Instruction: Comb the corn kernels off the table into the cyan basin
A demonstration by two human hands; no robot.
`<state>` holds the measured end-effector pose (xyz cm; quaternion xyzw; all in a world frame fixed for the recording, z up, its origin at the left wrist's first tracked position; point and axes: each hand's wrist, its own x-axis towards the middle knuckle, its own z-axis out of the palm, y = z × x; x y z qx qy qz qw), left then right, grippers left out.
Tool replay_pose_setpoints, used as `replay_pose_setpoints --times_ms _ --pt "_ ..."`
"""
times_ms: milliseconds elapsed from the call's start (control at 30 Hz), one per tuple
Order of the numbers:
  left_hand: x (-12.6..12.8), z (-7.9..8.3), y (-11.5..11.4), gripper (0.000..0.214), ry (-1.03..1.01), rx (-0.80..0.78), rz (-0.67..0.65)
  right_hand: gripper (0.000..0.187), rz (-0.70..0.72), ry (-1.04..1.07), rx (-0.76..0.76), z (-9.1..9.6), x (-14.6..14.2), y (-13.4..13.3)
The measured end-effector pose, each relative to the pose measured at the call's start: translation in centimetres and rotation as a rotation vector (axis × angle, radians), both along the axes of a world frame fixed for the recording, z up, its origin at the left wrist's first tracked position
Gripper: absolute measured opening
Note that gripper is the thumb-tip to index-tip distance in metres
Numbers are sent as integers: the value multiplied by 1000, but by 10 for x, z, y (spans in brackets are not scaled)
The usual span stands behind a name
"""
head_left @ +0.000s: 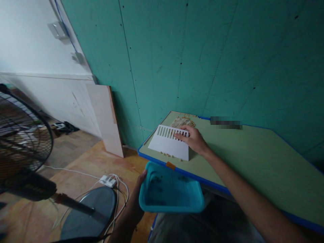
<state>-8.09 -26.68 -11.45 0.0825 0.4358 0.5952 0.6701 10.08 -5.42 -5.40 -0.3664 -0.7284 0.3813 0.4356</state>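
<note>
My right hand [191, 137] grips the slotted top edge of a white plastic scraper sheet [168, 145], which stands tilted on the green tabletop. Small yellowish pellets [167, 155] lie along its near lower edge, close to the table's rim. Behind the sheet, a larger heap of pale bits and pellets [183, 121] is spread out. My left hand [141, 189] holds a turquoise plastic tray [172, 207] by its left side, just below the table edge. A few dark bits are visible inside the tray; the left fingers are partly hidden by it.
The green table [243, 158] has a blue rim and an orange clip [170, 165] on its front edge. A standing fan [22, 135] with a round base [88, 216] is at left, beside a power strip [108, 181] and loose cables. A board [106, 118] leans on the wall.
</note>
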Motion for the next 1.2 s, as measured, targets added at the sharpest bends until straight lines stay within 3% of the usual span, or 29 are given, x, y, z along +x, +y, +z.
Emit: replay_pose_setpoints --times_ms 167,467,700,967,1200 --pt "-1 0 0 69 44 -17 29 33 114 -11 -26 -1 -3 -6" --pt "0 -1 -1 78 52 -38 72 35 184 27 -145 11 -3 -20" --pt "0 -1 1 72 4 -14 -5 36 228 21 -146 16 -3 -24" --pt "-6 -13 -7 77 80 67 141 35 252 28 -163 21 -5 -29" --pt "0 -4 1 73 23 -18 25 36 260 42 -151 19 -4 -27"
